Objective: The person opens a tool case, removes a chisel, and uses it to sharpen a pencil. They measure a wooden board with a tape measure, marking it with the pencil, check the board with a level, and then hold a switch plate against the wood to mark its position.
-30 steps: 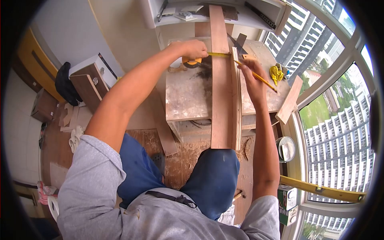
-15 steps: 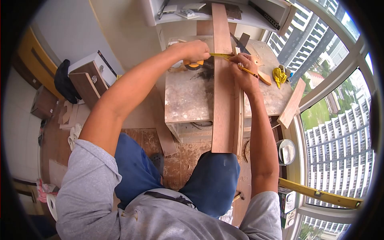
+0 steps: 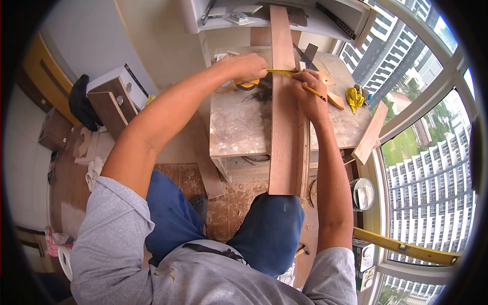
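A long wooden board lies lengthwise on the worn worktable, its near end by my right knee. Across its far part runs the yellow blade of a tape measure. My left hand is closed at the left end of the blade, with the orange and black tape case just below it. On the board's right edge, my right hand holds a pencil, and its fingers meet the blade's right end. Narrow wooden strips run along the board's right side.
A handsaw and yellow gloves lie on the table's right side. An offcut leans at its right edge. Below stand a bucket and a yellow level. A white cabinet is behind, with windows at right.
My left hand has shifted very slightly, and the tape blade shows more flatly across the board. The pencil has tilted a little in my right hand.
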`<action>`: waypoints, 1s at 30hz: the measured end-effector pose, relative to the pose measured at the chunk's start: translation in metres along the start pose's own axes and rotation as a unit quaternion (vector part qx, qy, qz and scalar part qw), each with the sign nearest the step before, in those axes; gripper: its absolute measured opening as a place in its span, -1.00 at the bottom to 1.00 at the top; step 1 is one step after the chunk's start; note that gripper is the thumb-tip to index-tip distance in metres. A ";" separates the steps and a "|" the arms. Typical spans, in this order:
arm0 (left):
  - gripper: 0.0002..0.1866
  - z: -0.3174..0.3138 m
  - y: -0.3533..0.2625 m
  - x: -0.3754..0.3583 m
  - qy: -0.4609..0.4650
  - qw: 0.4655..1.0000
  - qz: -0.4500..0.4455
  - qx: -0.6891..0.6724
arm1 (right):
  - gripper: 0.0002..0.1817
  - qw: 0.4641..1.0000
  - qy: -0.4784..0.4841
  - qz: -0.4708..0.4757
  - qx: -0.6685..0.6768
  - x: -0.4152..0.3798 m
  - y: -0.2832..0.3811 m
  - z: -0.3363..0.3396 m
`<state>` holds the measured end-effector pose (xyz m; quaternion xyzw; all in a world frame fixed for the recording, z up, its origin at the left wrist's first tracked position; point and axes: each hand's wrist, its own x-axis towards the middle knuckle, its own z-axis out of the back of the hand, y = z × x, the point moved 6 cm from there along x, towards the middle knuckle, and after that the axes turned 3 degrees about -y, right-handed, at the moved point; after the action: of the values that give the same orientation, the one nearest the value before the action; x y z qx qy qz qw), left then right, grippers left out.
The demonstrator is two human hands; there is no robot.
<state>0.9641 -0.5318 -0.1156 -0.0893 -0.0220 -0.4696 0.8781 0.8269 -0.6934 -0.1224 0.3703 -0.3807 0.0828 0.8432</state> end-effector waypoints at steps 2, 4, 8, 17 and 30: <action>-0.66 0.002 -0.003 -0.002 0.002 1.000 0.003 0.002 | -0.77 1.000 -0.007 -0.008 0.011 0.000 -0.001 0.001; -0.66 0.002 -0.005 -0.003 0.006 1.000 0.005 0.003 | -0.78 1.000 -0.005 0.010 0.004 0.000 -0.001 0.000; -0.66 0.003 -0.006 -0.003 0.004 1.000 0.018 0.000 | -0.77 1.000 0.000 0.014 -0.013 0.000 -0.001 0.000; -0.66 0.004 -0.007 -0.005 0.005 1.000 0.023 0.012 | -0.77 0.999 -0.010 0.035 -0.019 0.001 0.002 -0.001; -0.66 0.005 -0.008 -0.008 0.002 0.999 0.038 0.005 | -0.84 0.997 -0.003 0.078 -0.020 0.003 0.014 0.004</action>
<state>0.9536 -0.5287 -0.1102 -0.0850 -0.0191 -0.4359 0.8957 0.8210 -0.6863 -0.1103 0.3230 -0.4122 0.1401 0.8403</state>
